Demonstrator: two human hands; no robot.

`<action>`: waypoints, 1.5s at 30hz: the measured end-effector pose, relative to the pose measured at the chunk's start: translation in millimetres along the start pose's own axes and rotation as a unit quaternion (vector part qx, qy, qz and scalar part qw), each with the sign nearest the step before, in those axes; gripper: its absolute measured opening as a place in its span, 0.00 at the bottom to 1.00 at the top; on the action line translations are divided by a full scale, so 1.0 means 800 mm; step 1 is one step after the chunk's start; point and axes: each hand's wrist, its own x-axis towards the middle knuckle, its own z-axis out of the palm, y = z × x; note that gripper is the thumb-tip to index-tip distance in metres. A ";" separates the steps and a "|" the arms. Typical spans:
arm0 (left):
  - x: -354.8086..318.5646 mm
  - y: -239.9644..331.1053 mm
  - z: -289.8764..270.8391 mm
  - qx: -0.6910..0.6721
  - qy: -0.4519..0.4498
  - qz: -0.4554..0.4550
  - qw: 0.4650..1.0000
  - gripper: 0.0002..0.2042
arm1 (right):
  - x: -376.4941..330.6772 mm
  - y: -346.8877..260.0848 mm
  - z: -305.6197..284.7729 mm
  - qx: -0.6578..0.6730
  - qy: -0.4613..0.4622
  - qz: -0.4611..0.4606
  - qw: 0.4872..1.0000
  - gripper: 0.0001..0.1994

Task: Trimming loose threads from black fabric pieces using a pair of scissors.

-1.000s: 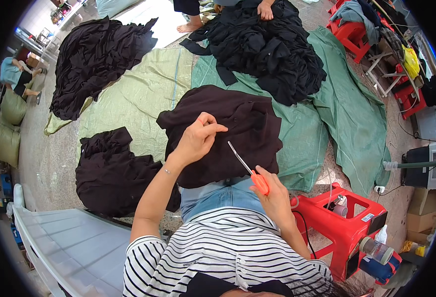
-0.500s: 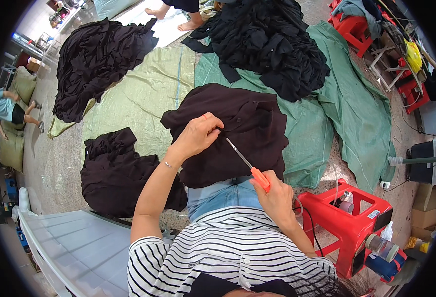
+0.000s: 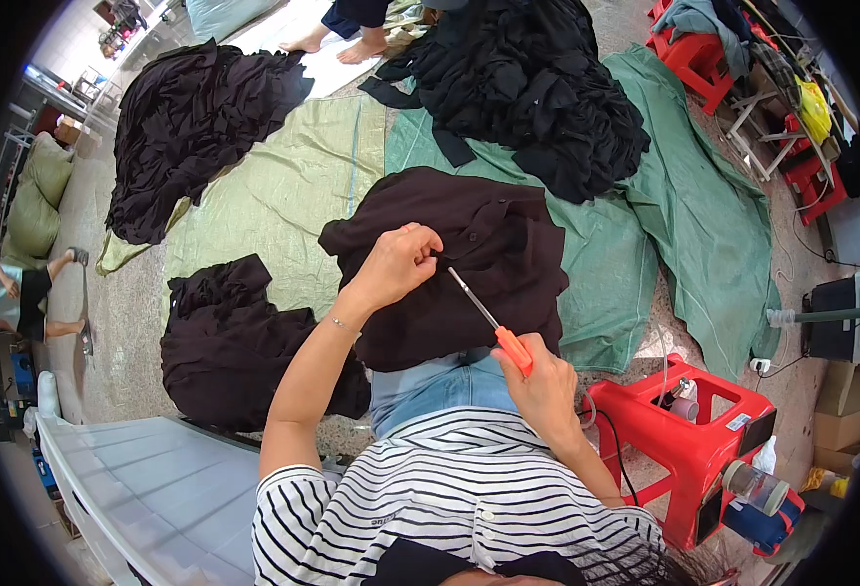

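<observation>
Centre frame, her left hand (image 3: 398,262) pinches the dark garment (image 3: 469,293) on her lap; right hand (image 3: 545,386), fingers closed, grips orange-handled snips (image 3: 493,327) touching it.

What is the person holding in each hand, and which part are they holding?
The right hand holds the snips by their orange handle, blade pointing toward the dark garment. The left hand pinches a bit of that garment's fabric near the blade tip.

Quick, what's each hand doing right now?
Left hand: closed, pinching the dark garment on the lap.
Right hand: closed around orange-handled snips, tip at the garment.
</observation>
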 end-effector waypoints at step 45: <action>0.079 0.048 -0.009 0.202 -0.303 -0.043 0.930 0.07 | -0.024 0.004 -0.040 0.026 -0.028 0.004 0.999 0.14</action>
